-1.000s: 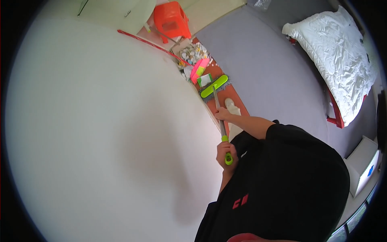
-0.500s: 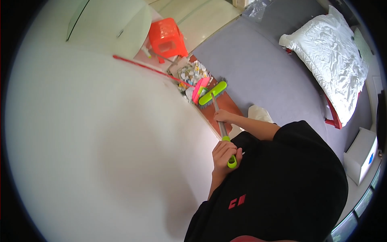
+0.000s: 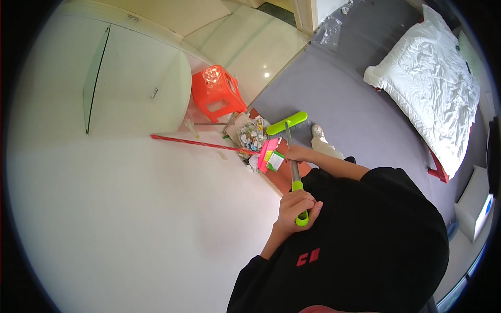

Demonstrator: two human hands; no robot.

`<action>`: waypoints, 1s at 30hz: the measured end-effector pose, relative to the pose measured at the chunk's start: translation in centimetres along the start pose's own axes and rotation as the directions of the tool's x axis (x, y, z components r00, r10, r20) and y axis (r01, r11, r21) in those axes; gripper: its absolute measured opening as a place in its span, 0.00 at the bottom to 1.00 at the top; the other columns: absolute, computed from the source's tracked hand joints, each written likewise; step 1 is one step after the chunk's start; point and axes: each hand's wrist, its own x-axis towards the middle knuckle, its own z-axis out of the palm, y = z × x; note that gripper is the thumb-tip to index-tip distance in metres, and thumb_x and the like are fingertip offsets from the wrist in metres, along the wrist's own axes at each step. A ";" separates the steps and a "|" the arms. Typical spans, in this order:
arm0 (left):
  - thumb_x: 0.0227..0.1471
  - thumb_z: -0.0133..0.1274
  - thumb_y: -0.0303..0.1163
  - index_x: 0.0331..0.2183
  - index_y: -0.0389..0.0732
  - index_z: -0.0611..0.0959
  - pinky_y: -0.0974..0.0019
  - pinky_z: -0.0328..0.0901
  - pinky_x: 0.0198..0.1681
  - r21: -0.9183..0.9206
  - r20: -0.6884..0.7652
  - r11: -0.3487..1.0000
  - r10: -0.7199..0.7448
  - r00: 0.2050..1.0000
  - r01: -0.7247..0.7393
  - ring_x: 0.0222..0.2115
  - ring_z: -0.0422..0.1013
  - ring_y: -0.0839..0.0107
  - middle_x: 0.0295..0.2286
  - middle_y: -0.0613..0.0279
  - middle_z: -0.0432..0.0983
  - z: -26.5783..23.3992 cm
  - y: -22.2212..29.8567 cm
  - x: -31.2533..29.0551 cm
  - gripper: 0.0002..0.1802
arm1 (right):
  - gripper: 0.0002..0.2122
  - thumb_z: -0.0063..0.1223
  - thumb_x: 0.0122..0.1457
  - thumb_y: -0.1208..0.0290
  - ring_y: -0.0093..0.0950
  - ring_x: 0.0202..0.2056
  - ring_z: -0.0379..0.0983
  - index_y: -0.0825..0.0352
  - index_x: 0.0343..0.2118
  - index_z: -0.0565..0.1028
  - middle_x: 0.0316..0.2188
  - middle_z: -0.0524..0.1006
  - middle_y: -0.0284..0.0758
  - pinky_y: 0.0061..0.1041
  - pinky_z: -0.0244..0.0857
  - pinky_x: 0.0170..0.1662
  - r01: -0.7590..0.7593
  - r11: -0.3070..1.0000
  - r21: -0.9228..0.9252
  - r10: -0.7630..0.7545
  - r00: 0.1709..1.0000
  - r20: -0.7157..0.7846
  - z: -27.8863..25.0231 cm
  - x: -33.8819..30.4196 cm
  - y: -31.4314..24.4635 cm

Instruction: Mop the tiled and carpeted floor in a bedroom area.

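Both my hands grip a push broom with a grey metal pole and a lime-green head. My left hand is wrapped round the green grip at the top end, close to my black shirt. Further down the pole, my right hand is closed round the metal. The broom head is at the border of the grey floor and a heap of litter. Beside it, a pink head on a long red pole rests next to a white-and-green packet.
An orange-red plastic stool stands beyond the litter. A white wall runs along my left, with a glass panel further off. To the right is a bed with a white quilt. My light shoe is near the broom head.
The broom head has moved right and away from the pink head, onto the grey floor's edge. The packet beside the pink head now shows more fully. The view has tilted farther ahead.
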 end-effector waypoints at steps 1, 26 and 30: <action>0.36 0.58 0.19 0.16 0.40 0.70 0.69 0.62 0.19 0.012 -0.009 1.000 -0.003 1.000 0.003 0.15 0.68 0.66 0.17 0.62 0.70 0.0 -0.5 1.5 0.12 | 0.11 0.51 0.42 0.66 0.26 0.11 0.66 0.67 0.23 0.79 0.13 0.71 0.35 0.26 0.61 0.13 0.025 1.000 0.012 -0.025 1.000 0.017 -1.6 0.8 -1.1; 0.43 0.55 0.31 0.15 0.39 0.69 0.60 0.58 0.29 0.041 0.377 0.987 -0.157 0.913 0.153 0.23 0.63 0.61 0.16 0.59 0.63 0.2 -28.5 27.1 0.14 | 0.25 0.48 0.50 0.75 0.26 0.16 0.67 0.66 0.52 0.56 0.19 0.70 0.36 0.27 0.61 0.17 0.136 0.598 0.790 0.119 0.960 -0.255 -25.7 17.7 -9.6; 0.42 0.55 0.33 0.15 0.41 0.72 0.60 0.60 0.30 -0.017 0.449 0.998 -0.050 0.892 0.065 0.24 0.65 0.61 0.17 0.60 0.67 -2.6 -32.7 33.2 0.12 | 0.24 0.49 0.49 0.76 0.27 0.17 0.68 0.68 0.50 0.57 0.20 0.71 0.37 0.29 0.63 0.17 0.104 0.665 0.739 0.162 0.946 -0.280 -30.8 21.8 -12.6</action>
